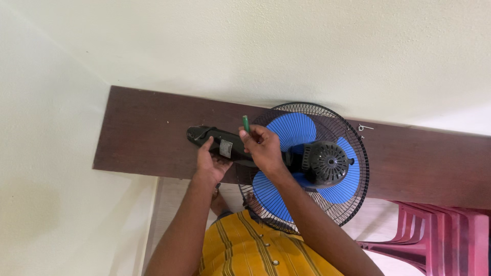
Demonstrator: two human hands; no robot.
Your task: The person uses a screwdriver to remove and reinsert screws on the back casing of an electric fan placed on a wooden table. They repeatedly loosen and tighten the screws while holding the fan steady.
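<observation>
A thin green tool is pinched between the fingers of the right hand, its tip standing up above the knuckles, while the fingers of the left hand are curled around the black base of a fan. The fan, with blue blades inside a black wire cage, is held against a dark brown wooden board on the pale wall. Red plastic chairs are seen at the lower right, and a small metal hook is fixed on the board's edge.
</observation>
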